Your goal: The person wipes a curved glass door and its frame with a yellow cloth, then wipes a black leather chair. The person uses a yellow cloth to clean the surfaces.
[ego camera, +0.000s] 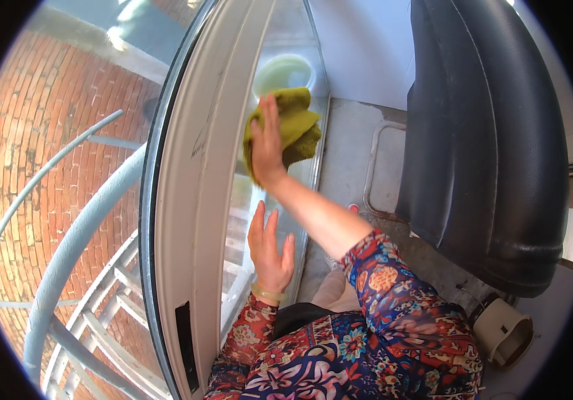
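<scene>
My right hand (268,145) presses an olive-green cloth (294,122) flat against the glass pane (239,220) of a window or door. The palm and fingers cover part of the cloth, and its free folds hang out to the right. Lower down, my left hand (270,252) is raised beside the same pane, fingers apart and nothing in it. Whether its fingertips touch the glass I cannot tell. A pale bangle (268,294) circles the left wrist. The pane's white frame (206,150) runs down along the left of both hands.
A round pale-green basin (284,75) appears beyond the cloth, perhaps through the glass. Black padded upholstery (486,140) looms on the right, near a metal tube frame (372,167). A beige container (501,330) is at lower right. Outside are blue railings (79,230) and brick paving (61,105).
</scene>
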### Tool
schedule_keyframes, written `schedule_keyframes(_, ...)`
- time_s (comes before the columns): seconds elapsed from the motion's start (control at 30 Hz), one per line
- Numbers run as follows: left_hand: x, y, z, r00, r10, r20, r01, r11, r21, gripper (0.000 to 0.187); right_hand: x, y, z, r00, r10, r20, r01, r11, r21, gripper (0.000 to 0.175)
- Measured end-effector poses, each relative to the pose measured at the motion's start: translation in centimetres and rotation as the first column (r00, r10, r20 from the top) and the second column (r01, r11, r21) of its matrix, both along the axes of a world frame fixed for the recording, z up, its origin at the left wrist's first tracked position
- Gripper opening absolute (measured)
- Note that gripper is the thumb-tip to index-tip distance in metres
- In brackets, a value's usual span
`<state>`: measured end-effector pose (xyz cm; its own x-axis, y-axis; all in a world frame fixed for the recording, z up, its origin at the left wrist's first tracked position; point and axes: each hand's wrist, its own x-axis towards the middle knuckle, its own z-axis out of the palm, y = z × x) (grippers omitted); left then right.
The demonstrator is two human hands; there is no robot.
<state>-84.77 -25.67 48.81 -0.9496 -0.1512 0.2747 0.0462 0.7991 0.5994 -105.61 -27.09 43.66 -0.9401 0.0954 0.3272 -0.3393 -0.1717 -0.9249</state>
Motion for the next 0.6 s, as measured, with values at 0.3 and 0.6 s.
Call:
schedule_keyframes(0.3, -1.4, 0.6, -0.6, 0.999, 0.043, 0.025, -0.046, 0.99, 0.137, 0.054, 4.5, 0.5, -6.9, 1.0, -0.008, 0.02, 0.006, 0.996, 0.086, 0.058)
schedule_keyframes(0.6, -2.6, 1.0, -0.3, 1.0, 0.027, -0.001, -0.027, 0.989, 0.143, 0.052, -11.5, 0.6, -5.4, 0.913, -0.094, 0.397, 0.061, 0.994, 0.094, 0.057)
